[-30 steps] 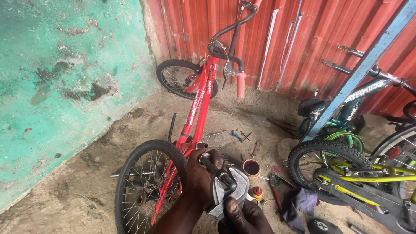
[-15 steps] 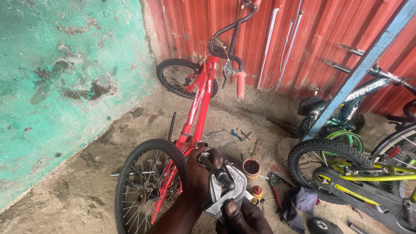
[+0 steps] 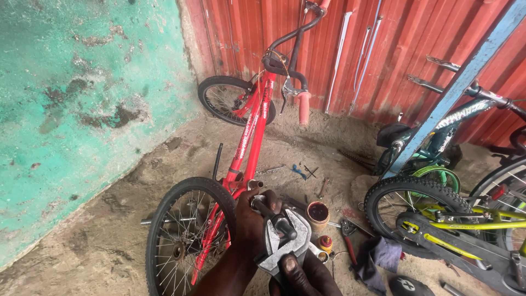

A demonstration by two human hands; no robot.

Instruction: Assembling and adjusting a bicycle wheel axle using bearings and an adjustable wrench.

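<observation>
Left hand [image 3: 249, 233] wrapped around the dark crank arm [image 3: 271, 215] of the red bicycle [image 3: 249, 137], fingers closed tight on it near the bottom bracket. Right hand [image 3: 304, 274] at the lower edge of the view, gripping the handle of a large silver adjustable wrench [image 3: 285, 241], thumb pressed on its flat face. Wrench near the bottom centre, just right of the rear wheel [image 3: 183, 235]; long axis close to upright in the view, tilted slightly, head pointing up and away toward the crank, handle end down toward the body. Head set about the crank's end, touching it; exact bite hidden by the fingers. Bicycle upside down, resting on the sandy floor [image 3: 109, 241], frame running from the near wheel up toward the front wheel [image 3: 230, 98] by the red corrugated wall [image 3: 383, 49]. Small round tin [image 3: 318, 212] just right of the wrench, loose tools scattered beyond it. Green and yellow bicycle [image 3: 455, 225] well to the right.
</observation>
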